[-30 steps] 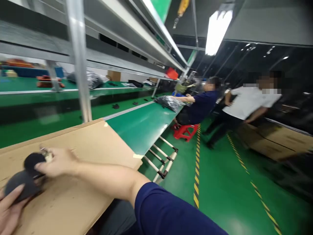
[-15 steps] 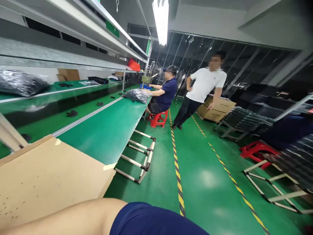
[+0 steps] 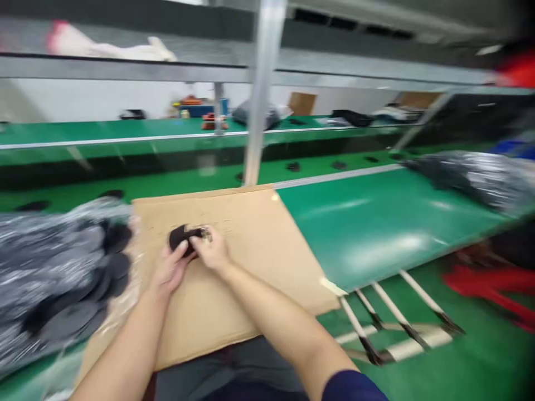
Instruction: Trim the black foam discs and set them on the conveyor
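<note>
My left hand (image 3: 174,267) grips a black piece (image 3: 179,236) that looks flat and rounded, with its thumb on the near face. Close on its right, my right hand (image 3: 212,249) pinches the piece's right end, where something small and shiny shows between the fingers, too blurred to name. Both hands are above a tan cardboard sheet (image 3: 251,267) taped onto the green workbench. To the left, a clear plastic bag (image 3: 37,250) spills several black discs (image 3: 71,322) beside the cardboard.
A metal post (image 3: 261,100) rises behind the cardboard, carrying shelves. Another filled plastic bag (image 3: 480,172) lies on the green bench top (image 3: 355,223) at right. Below stand a pipe frame (image 3: 401,323) and a red stool (image 3: 489,284).
My view has swung left from the aisle and two other people to the bench before me. Both my hands, unseen earlier, now show with the black piece.
</note>
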Demonstrator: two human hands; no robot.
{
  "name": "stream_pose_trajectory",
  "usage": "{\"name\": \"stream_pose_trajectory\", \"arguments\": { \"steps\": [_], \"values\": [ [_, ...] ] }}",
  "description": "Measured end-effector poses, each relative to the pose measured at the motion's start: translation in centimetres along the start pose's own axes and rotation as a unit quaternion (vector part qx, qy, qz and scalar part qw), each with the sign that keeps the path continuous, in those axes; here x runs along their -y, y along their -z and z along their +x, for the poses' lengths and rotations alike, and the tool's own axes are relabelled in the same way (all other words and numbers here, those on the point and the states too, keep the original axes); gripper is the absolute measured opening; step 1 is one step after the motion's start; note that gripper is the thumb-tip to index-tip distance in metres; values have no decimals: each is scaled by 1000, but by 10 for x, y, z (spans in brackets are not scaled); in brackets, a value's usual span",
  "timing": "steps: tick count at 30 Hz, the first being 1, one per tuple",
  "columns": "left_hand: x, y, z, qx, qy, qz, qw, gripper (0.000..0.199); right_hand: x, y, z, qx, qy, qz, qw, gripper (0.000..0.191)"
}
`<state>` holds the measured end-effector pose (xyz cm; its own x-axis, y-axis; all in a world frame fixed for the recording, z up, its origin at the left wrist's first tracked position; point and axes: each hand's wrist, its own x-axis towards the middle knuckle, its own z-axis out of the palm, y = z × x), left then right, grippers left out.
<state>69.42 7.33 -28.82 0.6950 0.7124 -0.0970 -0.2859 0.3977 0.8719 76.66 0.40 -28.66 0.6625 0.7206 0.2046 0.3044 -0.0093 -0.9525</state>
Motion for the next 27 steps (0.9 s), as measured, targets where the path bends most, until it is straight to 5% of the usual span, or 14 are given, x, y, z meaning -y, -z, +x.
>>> {"name": "stream_pose_trajectory", "arguments": {
  "steps": [4, 7, 10, 13, 19, 27],
  "values": [
    [-1, 39, 4, -57, -43, -29, 997, 55, -19, -4, 9, -18, 122, -17, 992, 28],
    [6, 39, 10, -75, -63, 2, 995, 53, -16, 13, 13, -58, 182, -99, 977, 37],
    [9, 37, 10, -47, -60, 39, 996, 49, -9, 25, 15, -6, 226, -184, 957, 33],
    [9, 38, 8, -28, -60, 41, 997, 47, -11, 29, 17, 63, 180, -194, 962, 19],
    [5, 35, 6, 15, -39, -17, 999, 47, -22, 30, 17, 28, 24, 14, 999, 27],
    [4, 35, 3, 46, -32, -23, 998, 44, -22, 27, 17, -4, 40, -42, 998, 24]
  ]
}}
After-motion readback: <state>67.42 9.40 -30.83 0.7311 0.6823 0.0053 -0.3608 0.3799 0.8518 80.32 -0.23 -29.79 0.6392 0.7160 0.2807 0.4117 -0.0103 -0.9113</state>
